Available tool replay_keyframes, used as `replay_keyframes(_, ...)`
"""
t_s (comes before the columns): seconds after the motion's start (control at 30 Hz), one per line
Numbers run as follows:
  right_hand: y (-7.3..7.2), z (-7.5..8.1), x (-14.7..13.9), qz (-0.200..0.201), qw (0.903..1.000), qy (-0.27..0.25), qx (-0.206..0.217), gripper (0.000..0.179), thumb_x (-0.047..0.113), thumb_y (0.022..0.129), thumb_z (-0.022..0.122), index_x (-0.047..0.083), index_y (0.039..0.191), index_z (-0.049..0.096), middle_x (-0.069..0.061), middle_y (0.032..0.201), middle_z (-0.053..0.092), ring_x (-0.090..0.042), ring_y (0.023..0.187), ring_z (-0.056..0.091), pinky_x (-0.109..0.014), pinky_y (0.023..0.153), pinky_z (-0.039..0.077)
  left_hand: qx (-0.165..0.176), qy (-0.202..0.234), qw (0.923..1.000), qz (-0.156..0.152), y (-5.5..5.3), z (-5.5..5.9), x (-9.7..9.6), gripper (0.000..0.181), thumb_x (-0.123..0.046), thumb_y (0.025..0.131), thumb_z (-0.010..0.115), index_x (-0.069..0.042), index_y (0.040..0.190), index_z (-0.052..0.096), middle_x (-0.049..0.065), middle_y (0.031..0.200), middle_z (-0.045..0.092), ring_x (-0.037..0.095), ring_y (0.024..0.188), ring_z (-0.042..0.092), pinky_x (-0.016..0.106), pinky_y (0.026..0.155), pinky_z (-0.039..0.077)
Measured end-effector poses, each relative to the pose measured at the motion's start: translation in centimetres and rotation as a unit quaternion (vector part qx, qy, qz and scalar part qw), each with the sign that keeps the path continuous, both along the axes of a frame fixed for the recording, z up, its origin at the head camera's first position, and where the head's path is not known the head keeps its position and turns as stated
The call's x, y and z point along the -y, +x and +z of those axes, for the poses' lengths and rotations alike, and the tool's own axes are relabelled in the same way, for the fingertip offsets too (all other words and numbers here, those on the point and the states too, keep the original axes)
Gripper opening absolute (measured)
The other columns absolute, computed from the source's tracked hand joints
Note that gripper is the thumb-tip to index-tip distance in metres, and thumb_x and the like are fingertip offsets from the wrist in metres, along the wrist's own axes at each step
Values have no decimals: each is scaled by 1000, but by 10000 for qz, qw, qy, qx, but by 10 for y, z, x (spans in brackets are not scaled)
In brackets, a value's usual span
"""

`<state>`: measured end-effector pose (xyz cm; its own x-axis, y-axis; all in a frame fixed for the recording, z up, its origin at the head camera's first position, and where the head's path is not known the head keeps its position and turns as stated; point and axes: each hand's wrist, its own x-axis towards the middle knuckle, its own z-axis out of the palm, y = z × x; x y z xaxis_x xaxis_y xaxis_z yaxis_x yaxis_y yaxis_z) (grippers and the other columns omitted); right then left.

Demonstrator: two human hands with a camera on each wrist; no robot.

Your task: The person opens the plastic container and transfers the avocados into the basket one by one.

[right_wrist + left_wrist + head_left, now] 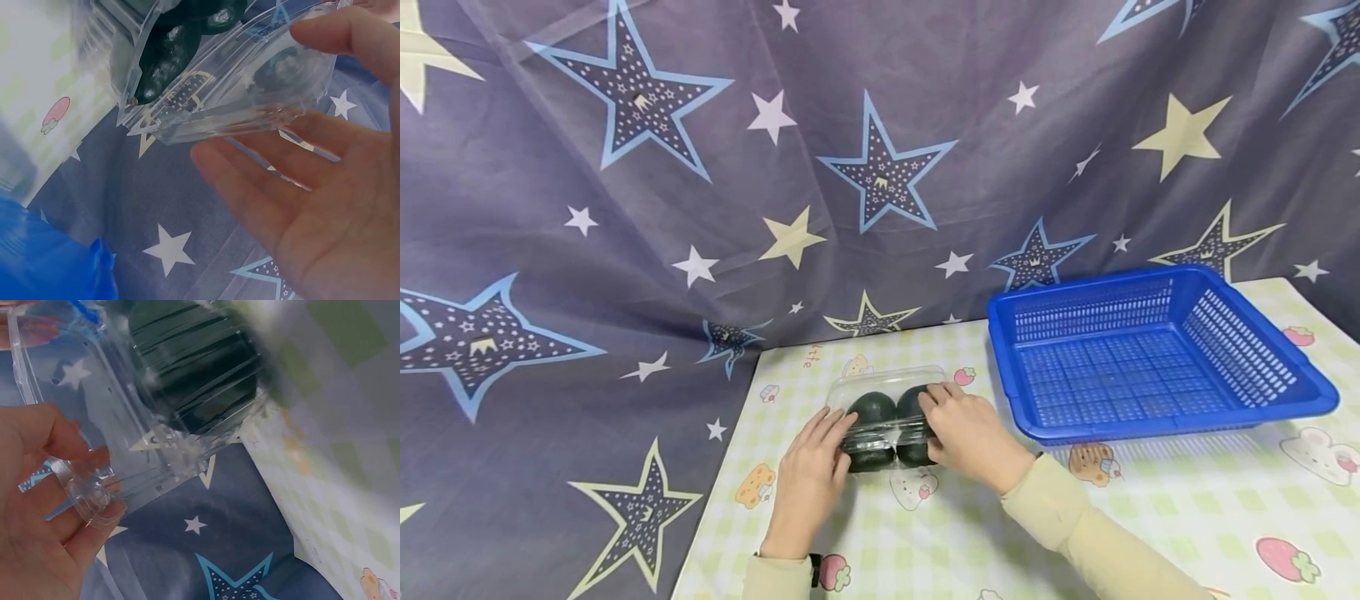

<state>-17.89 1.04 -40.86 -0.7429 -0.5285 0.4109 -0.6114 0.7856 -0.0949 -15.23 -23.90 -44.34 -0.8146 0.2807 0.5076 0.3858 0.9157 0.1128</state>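
Observation:
A clear plastic clamshell box (pixel 848 386) sits on the table between both hands, with several dark green avocados (pixel 874 408) in it. Its lid (pixel 112 394) stands raised and partly open in the wrist views. At the left corner, my left hand (pixel 808 471) pinches the lid's edge between thumb and fingers. My right hand (pixel 972 433) holds the lid's right end, the thumb on the rim and the fingers along the outside. One avocado (pixel 172 59) shows through the plastic in the right wrist view. The box's underside is hidden.
A blue plastic basket (pixel 1015 400) with slotted walls stands to the right of the box, near the back edge. Beneath everything lies a green-and-white checked tablecloth (pixel 880 542) with cartoon prints. A dark star-patterned curtain (pixel 925 50) hangs behind the table and along its left side.

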Motion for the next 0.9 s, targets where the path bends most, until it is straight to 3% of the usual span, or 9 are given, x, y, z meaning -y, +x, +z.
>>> replay_keyframes(0.1, -2, 1, -1, 4, 9998, -20, -198, 35, 18, 70, 77, 5, 100, 65, -9, 97, 66, -25, 88, 62, -36, 61, 58, -49, 82, 9999, -76, -2, 4, 0, 52, 2, 82, 63, -15, 132, 65, 10, 131, 65, 30, 129, 55, 46, 106, 48)
replay_keyframes(0.23, -4, 3, -3, 15, 9995, -46, -311, 33, 19, 72, 78, 6, 100, 67, -7, 97, 67, -23, 86, 62, -35, 61, 57, -23, 207, 9997, -158, -4, 8, 1, 50, 3, 84, 62, -13, 131, 65, 11, 131, 65, 30, 128, 55, 47, 104, 50)
replay_keyframes(0.47, -6, 13, -7, -172, 9998, 81, -1, 48, 35, 82, 79, 5, 117, 68, -10, 113, 69, -29, 98, 65, -42, 78, 60, -99, 556, 9983, -162, -10, 12, 8, 45, 1, 87, 61, -11, 131, 64, 11, 132, 63, 29, 127, 56, 48, 96, 54)
replay_keyframes(0.7, -6, 18, -11, -310, 9995, 44, 60, 50, 42, 85, 76, 5, 119, 66, -9, 115, 68, -28, 97, 66, -41, 71, 61, -70, 828, 9965, 122, -12, 13, 18, 46, -4, 89, 65, -11, 134, 61, 10, 136, 60, 29, 124, 57, 48, 96, 54)
replay_keyframes(0.9, -8, 20, -15, -400, 9988, -255, -129, 51, 44, 84, 77, 4, 116, 67, -10, 112, 65, -24, 82, 67, -36, 54, 57, -125, 1010, 9946, 198, -16, 13, 25, 43, -11, 91, 69, -14, 133, 61, 8, 133, 62, 28, 121, 58, 48, 95, 54)
